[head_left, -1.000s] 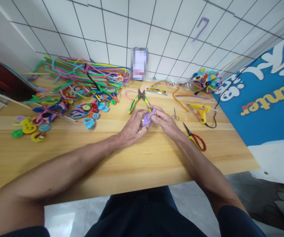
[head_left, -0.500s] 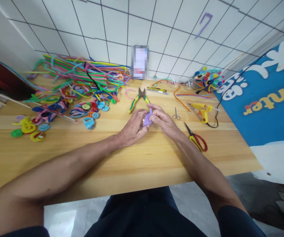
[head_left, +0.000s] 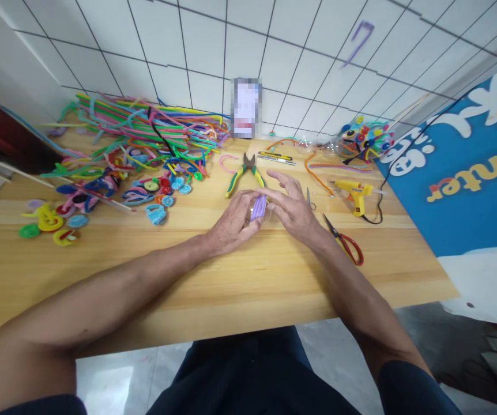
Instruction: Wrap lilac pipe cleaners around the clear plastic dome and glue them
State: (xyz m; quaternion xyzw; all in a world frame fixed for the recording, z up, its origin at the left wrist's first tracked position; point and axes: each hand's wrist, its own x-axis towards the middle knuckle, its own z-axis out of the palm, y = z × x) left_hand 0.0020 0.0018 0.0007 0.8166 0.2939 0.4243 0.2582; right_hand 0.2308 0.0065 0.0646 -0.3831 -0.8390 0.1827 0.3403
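Note:
My left hand (head_left: 234, 222) is closed around a purple pipe-cleaner coil (head_left: 258, 208) at the middle of the wooden table (head_left: 231, 276). My right hand (head_left: 294, 204) rests beside it, thumb and forefinger touching the coil's right side while the other fingers spread out above it. Green-and-yellow pliers (head_left: 243, 173) lie just behind the hands.
A heap of coloured pipe cleaners (head_left: 145, 135) and small coiled shapes (head_left: 79, 202) fills the left back. Small scissors (head_left: 309, 199), red scissors (head_left: 347, 242) and a yellow glue gun (head_left: 354, 193) lie to the right. A blue banner (head_left: 469, 173) borders the right edge.
My right hand's fingers have spread open and shifted slightly right over the coil. The purple end that stuck up between the fingers is now folded down. My left hand has stayed put.

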